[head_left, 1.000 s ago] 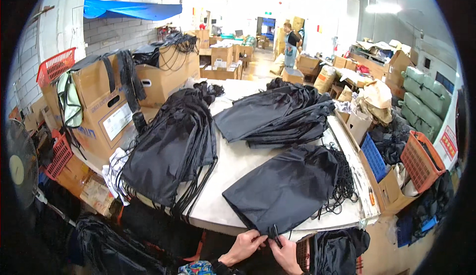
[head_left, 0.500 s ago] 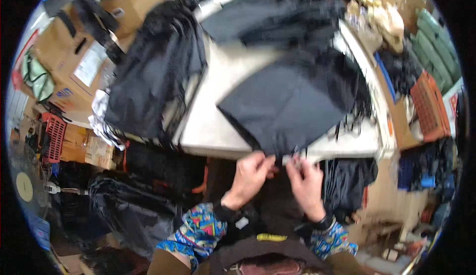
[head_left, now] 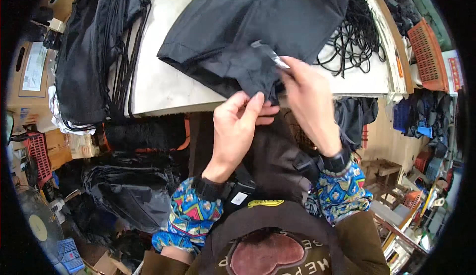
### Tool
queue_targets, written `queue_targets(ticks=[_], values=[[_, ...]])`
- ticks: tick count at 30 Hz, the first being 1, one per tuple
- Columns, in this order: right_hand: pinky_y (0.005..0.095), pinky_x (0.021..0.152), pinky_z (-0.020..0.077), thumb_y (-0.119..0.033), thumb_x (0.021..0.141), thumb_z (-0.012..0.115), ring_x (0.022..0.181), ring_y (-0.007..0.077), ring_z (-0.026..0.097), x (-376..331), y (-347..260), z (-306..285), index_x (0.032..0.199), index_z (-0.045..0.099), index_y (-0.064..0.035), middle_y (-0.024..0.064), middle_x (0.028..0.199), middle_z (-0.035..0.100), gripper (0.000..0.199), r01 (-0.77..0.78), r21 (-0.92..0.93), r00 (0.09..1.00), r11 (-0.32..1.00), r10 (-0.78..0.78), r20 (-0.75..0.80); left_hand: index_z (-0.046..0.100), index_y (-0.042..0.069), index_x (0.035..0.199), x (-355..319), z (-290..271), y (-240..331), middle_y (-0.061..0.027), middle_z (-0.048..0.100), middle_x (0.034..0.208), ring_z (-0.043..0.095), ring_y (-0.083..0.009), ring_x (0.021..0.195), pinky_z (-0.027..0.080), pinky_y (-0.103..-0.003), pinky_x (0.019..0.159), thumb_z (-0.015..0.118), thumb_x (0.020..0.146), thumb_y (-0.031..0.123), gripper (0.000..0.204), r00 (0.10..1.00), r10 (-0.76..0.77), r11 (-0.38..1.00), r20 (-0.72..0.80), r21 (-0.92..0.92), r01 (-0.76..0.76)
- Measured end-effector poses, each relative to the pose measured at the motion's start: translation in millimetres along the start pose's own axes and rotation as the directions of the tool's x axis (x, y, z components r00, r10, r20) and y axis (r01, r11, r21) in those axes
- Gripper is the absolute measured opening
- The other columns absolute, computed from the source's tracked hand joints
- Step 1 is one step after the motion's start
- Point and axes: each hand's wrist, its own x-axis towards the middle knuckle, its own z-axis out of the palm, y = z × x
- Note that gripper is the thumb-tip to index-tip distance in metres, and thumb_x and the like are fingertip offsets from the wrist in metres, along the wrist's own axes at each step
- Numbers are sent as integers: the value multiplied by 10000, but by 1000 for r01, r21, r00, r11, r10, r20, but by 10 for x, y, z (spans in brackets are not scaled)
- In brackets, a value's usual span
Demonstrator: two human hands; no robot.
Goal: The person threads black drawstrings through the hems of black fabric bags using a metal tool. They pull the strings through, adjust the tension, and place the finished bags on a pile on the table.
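Work looks midway on the black cloth bag [head_left: 233, 24], which lies over the front edge of the white table [head_left: 156, 69]: left hand [head_left: 235, 128] pinches its near corner, right hand [head_left: 312, 104] grips a blurred metallic tool [head_left: 270, 54] above it. Whether the dark pile [head_left: 87, 47] along the table's left side is finished or waiting, I cannot tell.

Black bags [head_left: 253, 24] on white table [head_left: 166, 80]
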Motion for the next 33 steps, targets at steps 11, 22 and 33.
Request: queue_targets(ticks=[11,22,33], values=[[311,597,465,-96,851,626,669,216,637,-418,-285,-163,974,631,11,164,745,629,163,-345,537,936,770,244,253,643,-7,851,-67,-6,103,-52,636,782,591,-91,689,502,-227,568,634,903,189,203,1000,-1,1000,-21,-16,1],[302,634,483,-102,920,556,712,228,642,-545,-263,-502,981,601,29,173,827,639,152,-469,608,882,641,305,359,633,10,939,-67,-17,278,-74,674,863,670,-162,764,572,-261,641,608,913,162,156,989,-147,934,20,-326,145],[344,510,465,-36,810,646,594,274,605,-754,-294,-396,984,619,3,118,700,604,180,-33,90,999,995,36,-26,623,35,882,-28,23,198,-91,683,843,686,-181,751,581,-275,673,626,896,143,108,987,-158,934,-5,-324,148]])
